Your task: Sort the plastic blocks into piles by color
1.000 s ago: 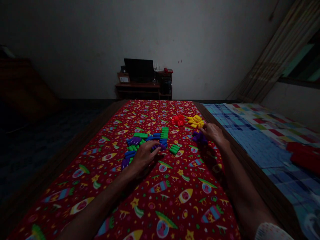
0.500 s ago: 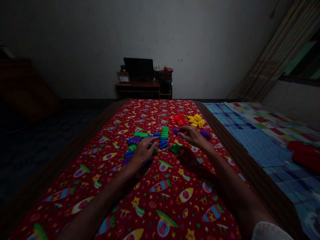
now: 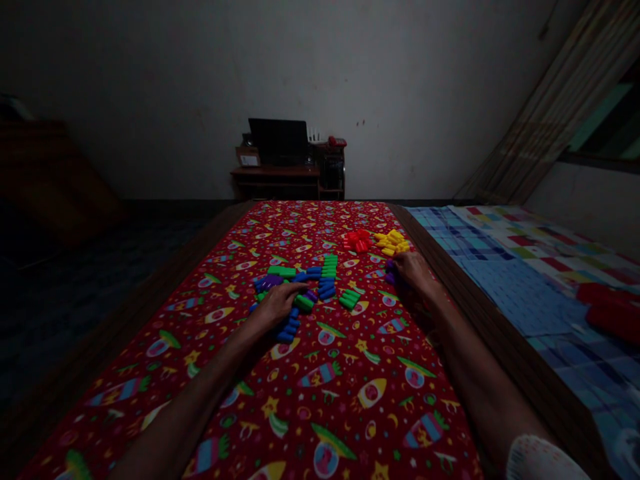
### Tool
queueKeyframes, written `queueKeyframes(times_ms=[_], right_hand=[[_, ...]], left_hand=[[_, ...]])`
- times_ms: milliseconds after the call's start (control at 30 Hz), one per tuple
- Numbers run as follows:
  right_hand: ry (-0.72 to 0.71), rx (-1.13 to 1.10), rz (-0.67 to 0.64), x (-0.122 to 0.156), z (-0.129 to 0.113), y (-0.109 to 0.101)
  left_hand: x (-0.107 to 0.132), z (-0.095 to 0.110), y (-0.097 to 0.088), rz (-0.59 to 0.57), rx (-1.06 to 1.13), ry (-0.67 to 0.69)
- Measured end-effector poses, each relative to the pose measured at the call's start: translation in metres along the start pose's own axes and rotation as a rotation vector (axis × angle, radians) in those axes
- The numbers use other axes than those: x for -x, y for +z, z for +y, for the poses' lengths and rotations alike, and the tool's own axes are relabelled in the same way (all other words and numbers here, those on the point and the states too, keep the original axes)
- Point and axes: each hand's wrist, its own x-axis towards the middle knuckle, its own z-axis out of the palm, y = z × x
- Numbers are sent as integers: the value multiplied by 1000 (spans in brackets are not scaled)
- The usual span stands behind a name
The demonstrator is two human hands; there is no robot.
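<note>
My left hand (image 3: 277,305) lies over a mixed pile of plastic blocks, its fingers stretched toward the right. Around it I see purple blocks (image 3: 271,282), blue blocks (image 3: 287,329) and a green block (image 3: 304,303). It appears to hold nothing. My right hand (image 3: 415,271) is at the right side of the cloth, fingers bent down and closed at the purple blocks (image 3: 390,272). They partly hide the purple block they pinch. Between the hands stand a green row (image 3: 329,266), a blue row (image 3: 327,288) and a separate green cluster (image 3: 349,298).
Red blocks (image 3: 358,241) and yellow blocks (image 3: 393,242) form two groups beyond my right hand. A red patterned cloth (image 3: 330,373) covers the table. Right of it is a bed with blue checked bedding (image 3: 500,267). A monitor (image 3: 279,141) stands on a desk by the far wall.
My right hand has moved right with a purple block, from the middle of the cloth to the purple group. My left hand has shifted slightly left and down, uncovering more blocks.
</note>
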Motion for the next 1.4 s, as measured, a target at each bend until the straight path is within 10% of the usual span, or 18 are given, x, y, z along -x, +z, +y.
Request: queueKeyframes(times_ms=[300,567,800,1067,1400], right_hand=[[-152,-66,159,9,-33,-12],[-700,-619,-148,59,-118,-6],[-448,-564,-43,32,-86,-13],[139,-161,183,7,8,-31],[276,44,118,9,19,-27]], left_hand=[[1,5,14,14,-131,135],[6,42,8,183,59,136],[9,48,0,162,5,240],[-3,-24,-31,297,-254,68],[-1,-43,-24,228,-321,21]])
